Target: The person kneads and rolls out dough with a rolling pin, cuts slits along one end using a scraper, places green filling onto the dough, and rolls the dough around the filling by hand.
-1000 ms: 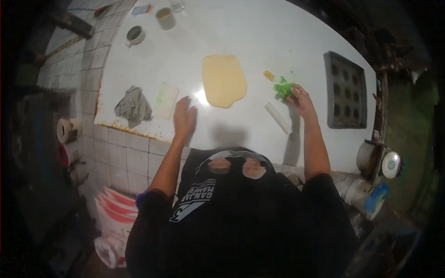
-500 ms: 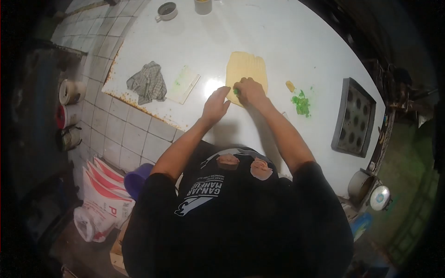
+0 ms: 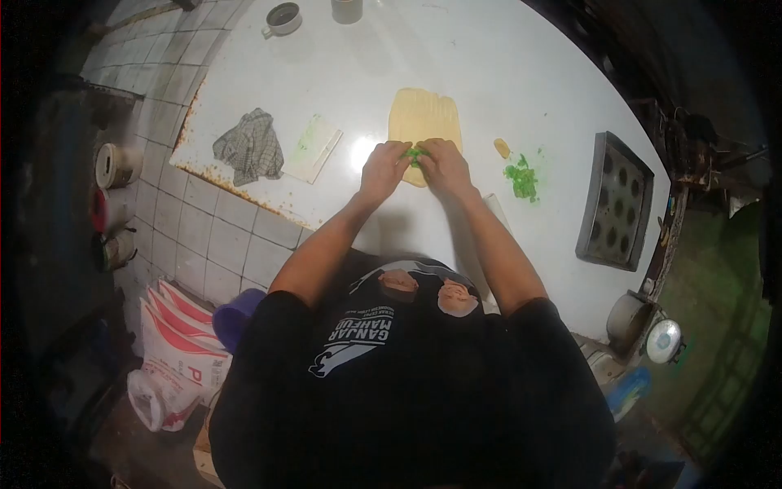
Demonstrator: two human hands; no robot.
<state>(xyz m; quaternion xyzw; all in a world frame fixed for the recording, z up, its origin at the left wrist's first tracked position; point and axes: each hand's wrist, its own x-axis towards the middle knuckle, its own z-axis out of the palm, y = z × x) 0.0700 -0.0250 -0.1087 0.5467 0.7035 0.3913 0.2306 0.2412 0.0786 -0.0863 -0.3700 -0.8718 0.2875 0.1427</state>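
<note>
A flat yellow dough sheet (image 3: pixel 424 116) lies on the white table. Both hands meet over its near part, with chopped green pieces (image 3: pixel 416 155) between their fingertips. My left hand (image 3: pixel 384 172) has its fingers closed on the green pieces from the left. My right hand (image 3: pixel 445 167) holds them from the right, fingers bent. To the right of the dough are a loose green pile (image 3: pixel 521 177) and a small yellow dough piece (image 3: pixel 502 147). A pale rolling pin (image 3: pixel 496 210) is partly hidden by my right forearm.
A checked cloth (image 3: pixel 250 147) and a pale board (image 3: pixel 313 148) with green traces lie at the left. A cup (image 3: pixel 283 19) and another container (image 3: pixel 347 10) stand at the far side. A dark moulded tray (image 3: pixel 617 200) rests at the right edge.
My right hand has gone from the green pile to the dough with some green pieces. My left hand has moved right onto the dough, and both hands now meet around the pieces.
</note>
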